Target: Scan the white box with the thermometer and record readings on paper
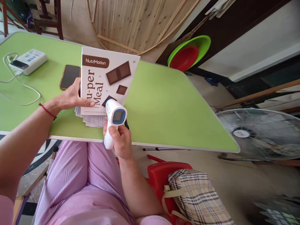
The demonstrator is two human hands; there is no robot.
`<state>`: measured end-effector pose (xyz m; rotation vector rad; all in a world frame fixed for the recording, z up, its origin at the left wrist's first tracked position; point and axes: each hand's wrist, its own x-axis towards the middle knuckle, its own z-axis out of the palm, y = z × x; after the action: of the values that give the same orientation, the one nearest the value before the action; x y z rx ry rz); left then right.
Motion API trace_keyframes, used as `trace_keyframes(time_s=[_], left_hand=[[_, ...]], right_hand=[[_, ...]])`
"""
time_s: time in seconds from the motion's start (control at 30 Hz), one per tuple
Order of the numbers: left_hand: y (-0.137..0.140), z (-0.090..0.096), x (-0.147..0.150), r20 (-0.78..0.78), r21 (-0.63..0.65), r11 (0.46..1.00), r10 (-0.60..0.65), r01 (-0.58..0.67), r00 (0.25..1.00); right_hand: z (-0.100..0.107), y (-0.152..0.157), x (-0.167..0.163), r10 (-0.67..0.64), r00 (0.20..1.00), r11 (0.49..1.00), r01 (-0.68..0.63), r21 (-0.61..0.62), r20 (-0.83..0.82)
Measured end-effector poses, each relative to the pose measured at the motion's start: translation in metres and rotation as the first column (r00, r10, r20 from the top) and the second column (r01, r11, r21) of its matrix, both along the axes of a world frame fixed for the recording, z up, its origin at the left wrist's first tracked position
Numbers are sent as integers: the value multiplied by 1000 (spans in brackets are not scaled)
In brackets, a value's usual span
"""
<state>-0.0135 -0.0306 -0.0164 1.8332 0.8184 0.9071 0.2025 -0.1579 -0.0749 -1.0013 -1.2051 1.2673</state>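
My left hand (pixel 73 97) grips the left edge of a white box (pixel 93 82) with brown lettering and chocolate pictures, its thumb lying across the front. The box is held up over the green table, its printed face toward me. In my right hand (pixel 122 139) is a white infrared thermometer (pixel 112 126) with a blue-rimmed grey screen, its front end close to the lower part of the box. My fingers wrap round the thermometer's handle, with the thumb on its near side. Sheets of printed paper (pixel 95 120) show beneath the box.
On the green table (pixel 164 106) lie a phone (pixel 70 76) and a white power bank (pixel 30 61) with cables. A standing fan (pixel 241 133) is at the right. Below, a red chair (pixel 164 172) bears a plaid bag (pixel 199 193). Green and red basins (pixel 192 51) stand beyond the table.
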Motion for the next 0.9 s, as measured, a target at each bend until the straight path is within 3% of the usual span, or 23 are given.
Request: trace_keyframes(time_s=[0.1,0.5,0.7,0.8,0.83,0.9], left_hand=[[-2,5,2,-19,-30,999,-37,36,999],[2,1,-3,-81,10,1000,11,-11,997],[1,2,-2,-36,-20,998,-52,51,998],[0,2,-2,-25,-22,999,-42,42,999],[0,1,-1,-27,-19,999,-38,37,999],[1,1,-1,-39,-9,999,-39,38,998]], right_hand=[[1,0,0,-6,1000,1000,6,-5,14],[-2,2,0,-1,1000,1000,1,-3,-16],[11,1,7,15,999,1000,-16,-17,-50],[18,6,31,-133,990,988,129,80,42],[19,11,43,-239,965,966,225,130,104],[18,24,67,-455,841,885,388,258,294]])
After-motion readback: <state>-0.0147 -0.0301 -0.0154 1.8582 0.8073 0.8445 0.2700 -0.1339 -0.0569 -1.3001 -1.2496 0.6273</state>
